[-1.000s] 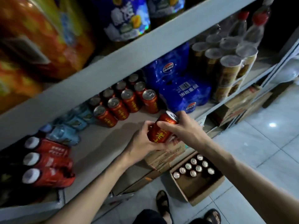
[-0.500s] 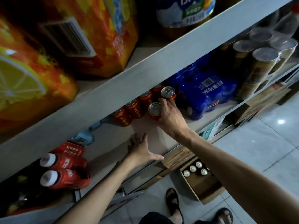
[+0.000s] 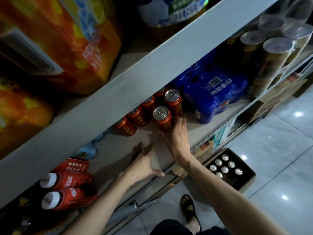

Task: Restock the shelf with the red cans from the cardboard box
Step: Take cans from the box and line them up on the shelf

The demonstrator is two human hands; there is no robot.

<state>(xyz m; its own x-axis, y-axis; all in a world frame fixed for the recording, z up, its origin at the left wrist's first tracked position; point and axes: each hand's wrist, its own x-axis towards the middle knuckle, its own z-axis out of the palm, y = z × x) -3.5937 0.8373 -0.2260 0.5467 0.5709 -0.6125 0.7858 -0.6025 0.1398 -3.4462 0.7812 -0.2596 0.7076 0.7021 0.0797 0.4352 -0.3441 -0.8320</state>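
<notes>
A row of red cans (image 3: 138,116) stands at the back of the grey shelf board (image 3: 116,150), partly hidden under the shelf above. One more red can (image 3: 162,119) stands upright in front of that row, next to another upright can (image 3: 173,100). My right hand (image 3: 177,139) wraps its fingers and thumb around the lower part of the front can. My left hand (image 3: 144,164) lies flat on the shelf near its front edge, fingers apart, holding nothing. The cardboard box (image 3: 245,187) sits open on the floor below, with several cans (image 3: 224,167) in it.
A blue shrink-wrapped pack (image 3: 215,95) stands just right of the cans, with tall gold cans (image 3: 271,55) beyond. Red bottles (image 3: 67,184) lie at the shelf's left. Orange packs (image 3: 59,39) fill the upper shelf. My sandalled foot (image 3: 188,209) is on the tiled floor.
A second ago both hands held the red can in front of the shelf. My right hand carried it in and stood it before the row; my left hand dropped flat onto the shelf.
</notes>
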